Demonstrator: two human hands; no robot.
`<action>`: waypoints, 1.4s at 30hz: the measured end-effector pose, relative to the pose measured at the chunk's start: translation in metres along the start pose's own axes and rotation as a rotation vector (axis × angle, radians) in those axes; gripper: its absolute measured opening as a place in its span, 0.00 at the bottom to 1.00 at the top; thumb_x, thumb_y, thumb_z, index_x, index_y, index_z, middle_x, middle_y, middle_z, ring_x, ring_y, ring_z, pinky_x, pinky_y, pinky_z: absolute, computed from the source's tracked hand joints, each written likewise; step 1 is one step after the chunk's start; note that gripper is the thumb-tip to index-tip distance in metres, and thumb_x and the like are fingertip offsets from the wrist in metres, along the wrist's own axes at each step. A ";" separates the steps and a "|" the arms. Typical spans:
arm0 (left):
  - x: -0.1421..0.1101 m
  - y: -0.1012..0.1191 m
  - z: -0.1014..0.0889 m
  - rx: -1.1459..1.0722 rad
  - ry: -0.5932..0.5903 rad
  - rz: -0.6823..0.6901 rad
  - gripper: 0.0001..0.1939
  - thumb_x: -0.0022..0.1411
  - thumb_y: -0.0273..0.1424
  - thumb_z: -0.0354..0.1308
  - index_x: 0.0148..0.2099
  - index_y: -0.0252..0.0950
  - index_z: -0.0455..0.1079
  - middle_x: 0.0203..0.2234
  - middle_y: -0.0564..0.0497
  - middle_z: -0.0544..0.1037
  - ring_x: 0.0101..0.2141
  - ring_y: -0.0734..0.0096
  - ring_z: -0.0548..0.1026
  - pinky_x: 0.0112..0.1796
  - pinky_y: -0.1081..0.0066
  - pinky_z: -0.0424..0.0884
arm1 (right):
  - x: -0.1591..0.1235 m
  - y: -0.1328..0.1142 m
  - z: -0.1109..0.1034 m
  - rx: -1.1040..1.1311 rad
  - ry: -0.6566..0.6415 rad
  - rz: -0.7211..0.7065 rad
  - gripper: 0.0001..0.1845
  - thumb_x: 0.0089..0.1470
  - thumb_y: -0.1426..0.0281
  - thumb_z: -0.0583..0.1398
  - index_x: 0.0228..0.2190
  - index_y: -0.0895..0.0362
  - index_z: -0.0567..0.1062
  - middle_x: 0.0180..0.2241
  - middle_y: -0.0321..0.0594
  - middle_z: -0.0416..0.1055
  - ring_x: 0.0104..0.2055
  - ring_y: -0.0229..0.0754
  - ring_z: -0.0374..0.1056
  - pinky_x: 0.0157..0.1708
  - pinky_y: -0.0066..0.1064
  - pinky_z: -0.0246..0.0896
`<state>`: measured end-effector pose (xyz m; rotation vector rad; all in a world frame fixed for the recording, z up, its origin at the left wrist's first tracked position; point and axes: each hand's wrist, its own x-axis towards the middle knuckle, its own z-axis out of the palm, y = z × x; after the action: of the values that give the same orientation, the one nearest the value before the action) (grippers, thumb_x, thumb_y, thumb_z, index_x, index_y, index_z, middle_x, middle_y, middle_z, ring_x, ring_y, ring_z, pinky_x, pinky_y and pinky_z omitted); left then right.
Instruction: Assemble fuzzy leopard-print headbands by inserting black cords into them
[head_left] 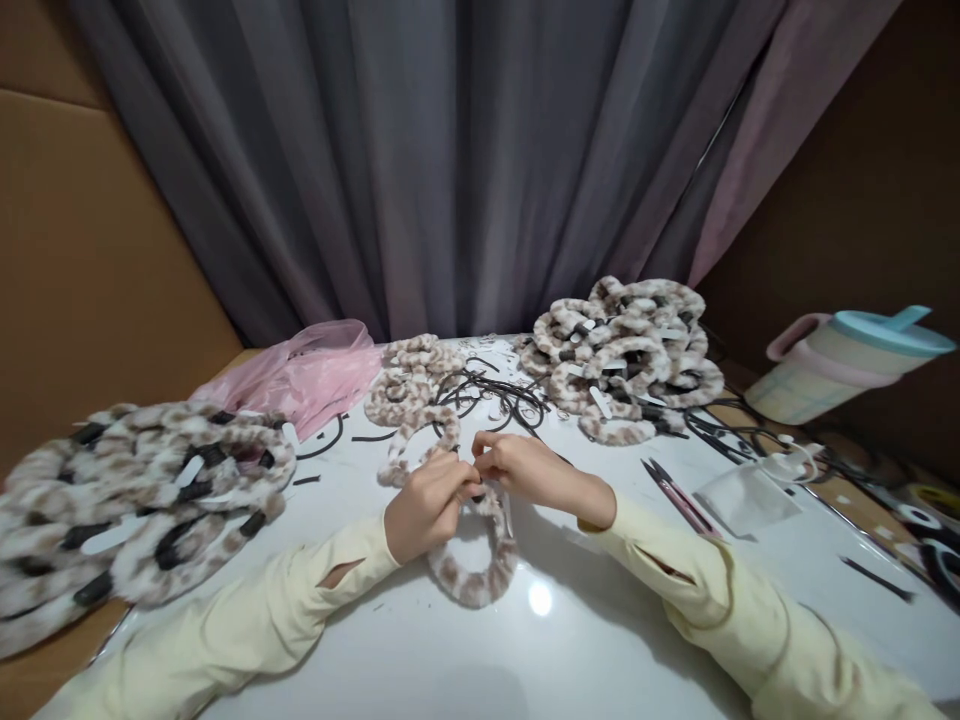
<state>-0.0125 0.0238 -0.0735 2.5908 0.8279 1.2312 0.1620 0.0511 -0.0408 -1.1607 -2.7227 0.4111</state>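
Note:
My left hand [427, 505] and my right hand [521, 465] meet over the middle of the white table [570, 640]. Both are closed, pinching the top of a furry leopard-print headband [480, 570]. Its loop hangs down toward me and rests on the table. Both arms wear pale yellow sleeves. Just beyond my fingers lie loose furry covers [409, 390] and bare black headbands [487, 395].
A big pile of furry headbands [142, 490] lies at the left, another pile [630, 350] at the back right. A pink plastic bag [307, 375] sits at the back left. Scissors [679, 495], a small clear bag [742, 495] and a lidded pastel jug [847, 360] are at the right. Grey curtains hang behind.

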 end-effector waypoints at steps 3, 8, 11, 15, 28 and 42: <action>0.000 0.001 -0.001 -0.015 0.019 0.052 0.09 0.61 0.21 0.45 0.38 0.35 0.65 0.25 0.51 0.71 0.27 0.71 0.67 0.32 0.72 0.63 | 0.004 0.006 -0.001 0.041 -0.035 -0.081 0.11 0.50 0.80 0.55 0.24 0.58 0.75 0.36 0.37 0.66 0.26 0.30 0.57 0.24 0.24 0.45; 0.003 0.005 -0.004 -0.040 0.044 -0.031 0.08 0.61 0.24 0.47 0.33 0.36 0.66 0.23 0.52 0.72 0.27 0.72 0.68 0.30 0.73 0.62 | 0.003 0.004 -0.006 0.063 -0.009 -0.119 0.13 0.53 0.80 0.54 0.32 0.56 0.76 0.35 0.39 0.65 0.33 0.34 0.62 0.28 0.23 0.50; 0.007 0.005 -0.006 -0.058 0.044 -0.355 0.08 0.61 0.29 0.49 0.30 0.37 0.65 0.20 0.55 0.70 0.22 0.74 0.66 0.27 0.74 0.60 | -0.007 -0.013 -0.010 -0.038 0.211 0.093 0.16 0.56 0.77 0.52 0.45 0.56 0.70 0.40 0.44 0.65 0.31 0.36 0.63 0.27 0.26 0.49; 0.014 -0.004 -0.007 -0.195 0.074 -0.673 0.10 0.60 0.37 0.50 0.29 0.37 0.63 0.15 0.58 0.65 0.16 0.76 0.60 0.23 0.75 0.56 | -0.021 -0.040 -0.014 0.024 0.266 0.269 0.12 0.58 0.72 0.50 0.37 0.56 0.73 0.29 0.41 0.70 0.27 0.38 0.64 0.25 0.27 0.46; 0.024 -0.018 -0.011 -0.866 0.188 -1.059 0.14 0.46 0.37 0.58 0.22 0.35 0.57 0.12 0.59 0.61 0.16 0.81 0.58 0.22 0.77 0.55 | 0.012 -0.040 0.029 0.395 0.165 0.367 0.10 0.56 0.69 0.50 0.29 0.59 0.68 0.22 0.41 0.67 0.24 0.38 0.61 0.24 0.27 0.43; 0.013 -0.031 -0.012 0.115 0.150 -0.356 0.05 0.59 0.29 0.50 0.30 0.37 0.65 0.26 0.52 0.73 0.28 0.70 0.69 0.32 0.73 0.64 | 0.021 -0.040 0.023 0.943 0.113 0.251 0.17 0.56 0.62 0.48 0.20 0.56 0.60 0.12 0.24 0.44 0.14 0.30 0.41 0.16 0.24 0.42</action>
<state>-0.0274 0.0556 -0.0678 2.3122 1.3559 1.3107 0.1151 0.0353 -0.0498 -1.1391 -1.8491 1.3986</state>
